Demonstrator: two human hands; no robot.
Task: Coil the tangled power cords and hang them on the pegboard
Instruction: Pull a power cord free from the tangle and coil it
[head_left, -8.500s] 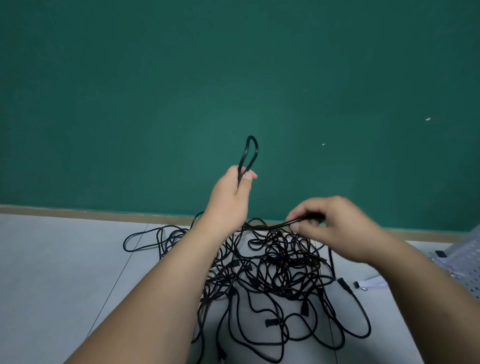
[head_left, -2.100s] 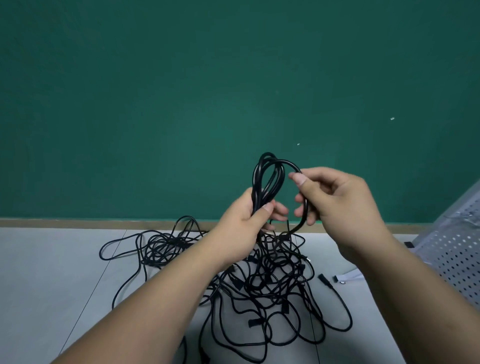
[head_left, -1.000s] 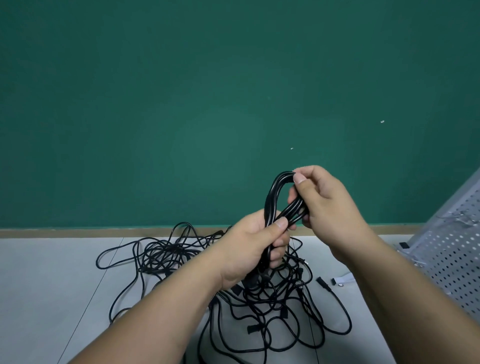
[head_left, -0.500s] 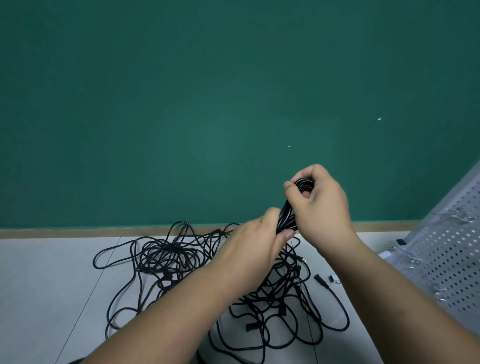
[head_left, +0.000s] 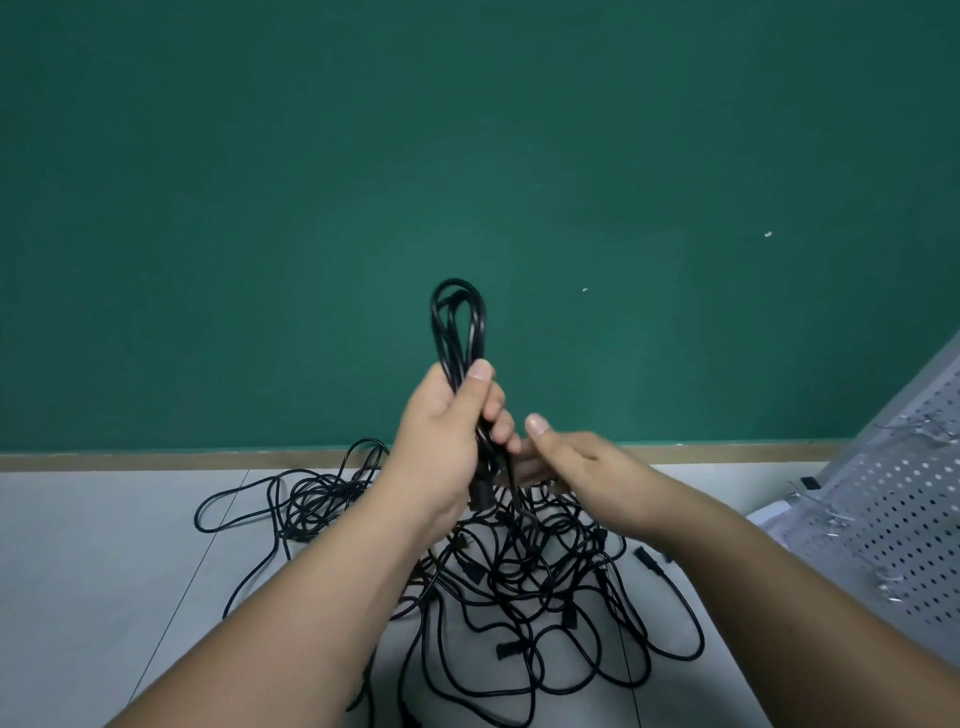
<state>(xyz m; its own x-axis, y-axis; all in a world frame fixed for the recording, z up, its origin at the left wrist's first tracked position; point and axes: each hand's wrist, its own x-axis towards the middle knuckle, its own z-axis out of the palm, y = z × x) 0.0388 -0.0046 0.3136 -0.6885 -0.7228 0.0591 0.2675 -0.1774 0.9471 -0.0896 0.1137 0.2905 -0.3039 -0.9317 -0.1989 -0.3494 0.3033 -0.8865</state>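
Left grip (head_left: 441, 447) clenches the coiled cord (head_left: 456, 358) at centre frame; right grip (head_left: 576, 462), spread, sits just beside it.

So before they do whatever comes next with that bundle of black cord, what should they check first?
1. Left hand grips the coiled cord: ok.
2. Loops gathered together above the fist: ok.
3. Coiled cord free of the tangled pile: cannot tell; strands below the hand run down into it.
4. Right hand has the loose end: cannot tell; its fingers are hidden behind the left hand.
5. Pegboard has somewhere to hang it: ok; metal hooks show on it.
6. Other cords coiled: not ok; they lie tangled on the floor.
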